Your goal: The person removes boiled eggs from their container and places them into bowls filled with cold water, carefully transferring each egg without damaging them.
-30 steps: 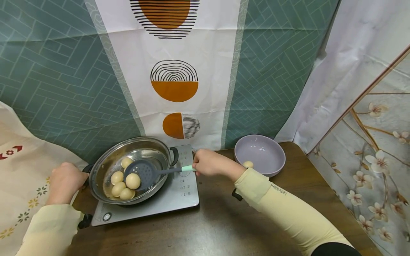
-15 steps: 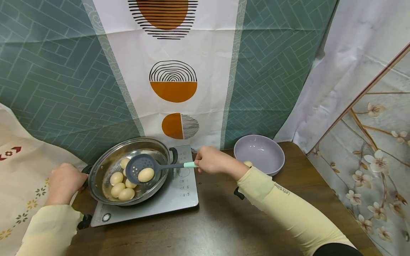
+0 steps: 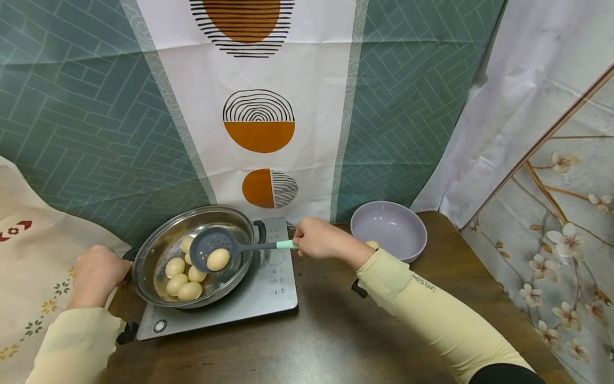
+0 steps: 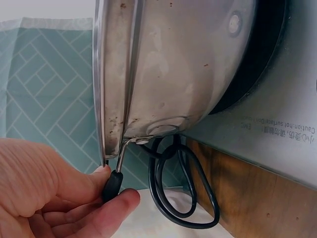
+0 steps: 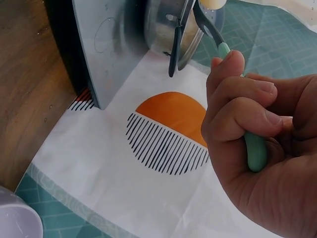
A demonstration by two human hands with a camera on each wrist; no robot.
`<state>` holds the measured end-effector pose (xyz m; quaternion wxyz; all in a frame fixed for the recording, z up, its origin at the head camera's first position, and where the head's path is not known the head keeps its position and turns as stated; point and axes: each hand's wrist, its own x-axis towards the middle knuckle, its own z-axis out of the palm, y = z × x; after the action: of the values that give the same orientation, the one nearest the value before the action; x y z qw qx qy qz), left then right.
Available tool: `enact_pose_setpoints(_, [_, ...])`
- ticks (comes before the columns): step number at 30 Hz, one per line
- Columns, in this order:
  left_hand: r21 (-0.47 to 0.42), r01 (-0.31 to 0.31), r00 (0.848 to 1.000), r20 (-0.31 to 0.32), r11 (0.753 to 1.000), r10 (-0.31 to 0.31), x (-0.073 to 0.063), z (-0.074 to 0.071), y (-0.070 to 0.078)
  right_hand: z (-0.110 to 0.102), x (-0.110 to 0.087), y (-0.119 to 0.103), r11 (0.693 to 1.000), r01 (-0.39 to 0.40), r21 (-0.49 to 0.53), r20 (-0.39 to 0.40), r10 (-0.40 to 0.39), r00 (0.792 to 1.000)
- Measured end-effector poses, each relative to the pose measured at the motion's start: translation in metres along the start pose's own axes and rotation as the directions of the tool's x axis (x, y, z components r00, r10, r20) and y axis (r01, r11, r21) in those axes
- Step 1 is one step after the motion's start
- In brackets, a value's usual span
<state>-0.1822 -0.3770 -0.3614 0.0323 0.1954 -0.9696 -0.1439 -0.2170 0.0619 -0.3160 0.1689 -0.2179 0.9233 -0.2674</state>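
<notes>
Right hand [image 3: 314, 238]: I grip the spoon [image 3: 206, 241], fingers curled round its green handle [image 3: 286, 244].
Left hand [image 3: 98, 272]: I pinch the side handle [image 4: 113, 186] of the pan [image 3: 150, 266] between thumb and fingers.
Spoon: long axis sideways, reaching leftward over the pan.
Egg on spoon [image 3: 218, 260]: lies at the far end, left of my right hand.
Bowl [image 3: 410, 229]: to the right of that same hand (which is nearer it than my left).

Your pan [image 3: 223, 220] is shiny metal, your skimmer [image 3: 205, 244] matt plastic, the bowl [image 3: 394, 230] glossy, the surface [image 3: 331, 325] polished wood, the backdrop [image 3: 408, 106] creased cloth.
</notes>
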Motion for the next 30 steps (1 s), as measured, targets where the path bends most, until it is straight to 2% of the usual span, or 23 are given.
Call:
enact_pose_setpoints(19, [-0.011,0.034,0.999,0.005,0.999,-0.034,0.0,-0.001,0.002,-0.016,-0.01,0.013,1.0,-0.015,-0.012,-0.032,0.015,0.999])
enact_pose_setpoints(30, [0.0,0.028,1.0,0.001,1.0,-0.028,0.0,0.0,0.001,-0.037,-0.026,0.038,1.0,-0.026,-0.01,-0.1,0.025,0.995])
